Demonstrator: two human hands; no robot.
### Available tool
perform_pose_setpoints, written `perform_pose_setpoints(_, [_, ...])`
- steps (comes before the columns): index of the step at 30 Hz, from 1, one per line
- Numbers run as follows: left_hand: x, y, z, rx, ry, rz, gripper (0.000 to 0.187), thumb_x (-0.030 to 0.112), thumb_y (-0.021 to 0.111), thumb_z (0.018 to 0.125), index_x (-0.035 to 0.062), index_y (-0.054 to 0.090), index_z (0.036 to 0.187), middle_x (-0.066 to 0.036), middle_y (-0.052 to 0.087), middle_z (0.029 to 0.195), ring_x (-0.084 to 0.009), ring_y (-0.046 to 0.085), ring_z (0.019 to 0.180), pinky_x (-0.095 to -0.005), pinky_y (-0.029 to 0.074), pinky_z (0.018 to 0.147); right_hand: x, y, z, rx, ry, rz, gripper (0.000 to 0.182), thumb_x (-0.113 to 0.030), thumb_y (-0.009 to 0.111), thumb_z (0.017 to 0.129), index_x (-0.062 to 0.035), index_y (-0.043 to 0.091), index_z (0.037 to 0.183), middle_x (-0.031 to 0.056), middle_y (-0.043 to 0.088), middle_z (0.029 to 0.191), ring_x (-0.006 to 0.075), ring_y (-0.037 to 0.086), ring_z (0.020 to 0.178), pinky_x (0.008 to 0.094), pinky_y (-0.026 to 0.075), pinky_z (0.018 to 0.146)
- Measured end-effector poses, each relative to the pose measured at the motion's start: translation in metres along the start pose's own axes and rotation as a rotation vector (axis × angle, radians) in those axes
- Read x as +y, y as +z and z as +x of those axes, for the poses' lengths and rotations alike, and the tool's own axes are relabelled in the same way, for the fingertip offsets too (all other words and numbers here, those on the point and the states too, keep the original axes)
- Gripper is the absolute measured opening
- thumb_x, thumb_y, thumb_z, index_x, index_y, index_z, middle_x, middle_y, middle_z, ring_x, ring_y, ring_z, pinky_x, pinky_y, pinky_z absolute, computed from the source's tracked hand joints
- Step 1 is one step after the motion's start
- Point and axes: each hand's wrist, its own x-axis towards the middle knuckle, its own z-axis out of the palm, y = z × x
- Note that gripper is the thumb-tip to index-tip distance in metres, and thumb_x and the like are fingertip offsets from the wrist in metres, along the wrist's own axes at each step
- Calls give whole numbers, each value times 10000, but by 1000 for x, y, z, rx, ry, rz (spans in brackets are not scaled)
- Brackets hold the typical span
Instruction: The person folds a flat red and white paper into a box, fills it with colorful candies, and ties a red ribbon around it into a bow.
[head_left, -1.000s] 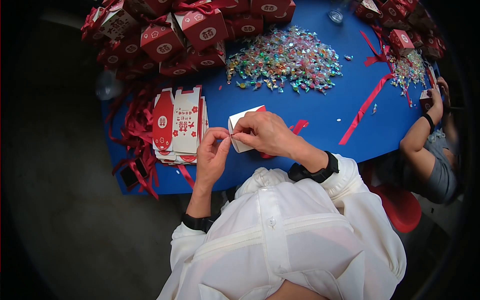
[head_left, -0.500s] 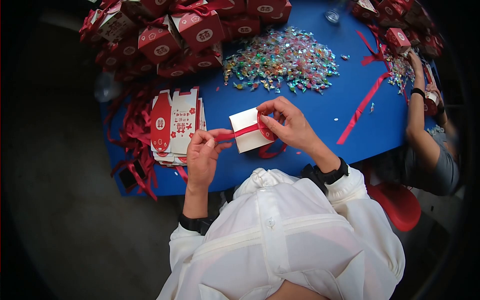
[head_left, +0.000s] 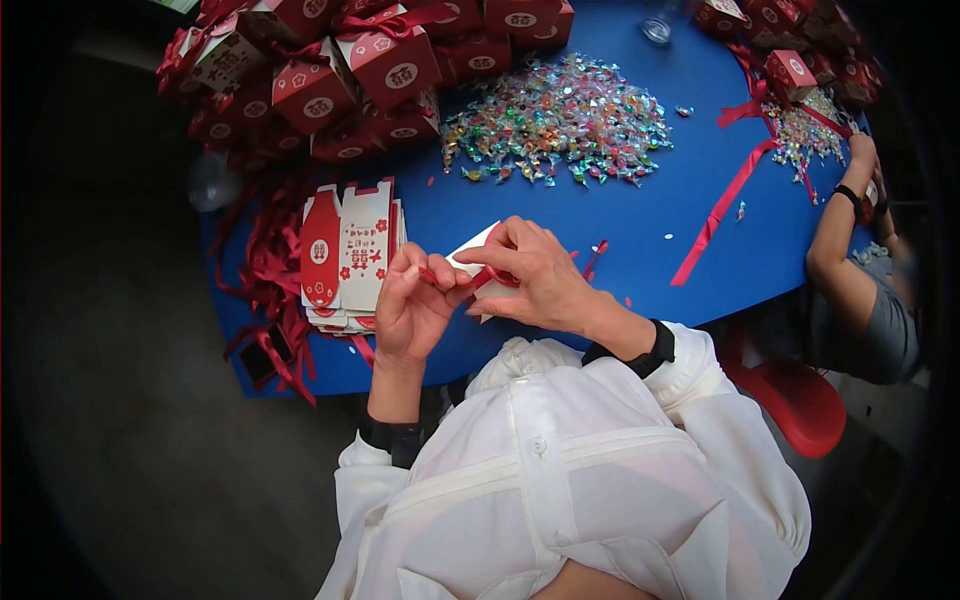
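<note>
A small white gift box (head_left: 473, 241) stands on the blue table in front of me, mostly covered by my right hand (head_left: 543, 275). Around the box runs a red ribbon (head_left: 430, 276). My left hand (head_left: 408, 305) pinches that ribbon between thumb and fingertips at the box's left side. Curled over the top of the box, my right hand has its fingers closed on the ribbon near my left fingertips. The exact grip of the right thumb is partly hidden.
Flat unfolded box cards (head_left: 362, 245) are stacked left, beside heaped red ribbons (head_left: 268, 250). Wrapped candies (head_left: 570, 120) form a pile behind, next to many finished red boxes (head_left: 390, 70). On the right, a co-worker's arm (head_left: 840, 215) reaches towards another candy pile (head_left: 805, 135).
My right hand has moved left from the box's right side over its top to the ribbon. The box has turned and is more covered. The co-worker's hands have shifted.
</note>
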Motion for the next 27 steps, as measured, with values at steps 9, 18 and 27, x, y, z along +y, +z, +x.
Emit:
perform_pose_setpoints(9, [15, 22, 10, -59, 41, -52, 70, 138, 447, 972, 71, 441, 954, -89, 534, 817, -220, 550, 864, -373, 487, 874, -7, 16, 3, 98, 94, -69, 313, -179, 772, 696, -195, 716, 1003, 51, 493, 844, 228, 527, 819, 344, 455, 670])
perform_pose_setpoints(18, [23, 28, 1, -82, 78, 42, 83, 164, 463, 973, 86, 446, 949, -54, 498, 709, -175, 510, 724, -296, 436, 692, 2, 17, 0, 72, 2, -136, 198, -127, 746, 734, -157, 702, 924, 48, 503, 851, 234, 531, 823, 358, 461, 676])
perform_pose_setpoints(27, [58, 35, -25, -17, 111, 442, 115, 137, 475, 956, 87, 406, 878, 13, 406, 598, -57, 376, 499, -215, 301, 479, 4, 11, 0, 39, 39, -70, 126, -138, 744, 753, -108, 669, 850, 49, 528, 874, 231, 545, 845, 369, 472, 695])
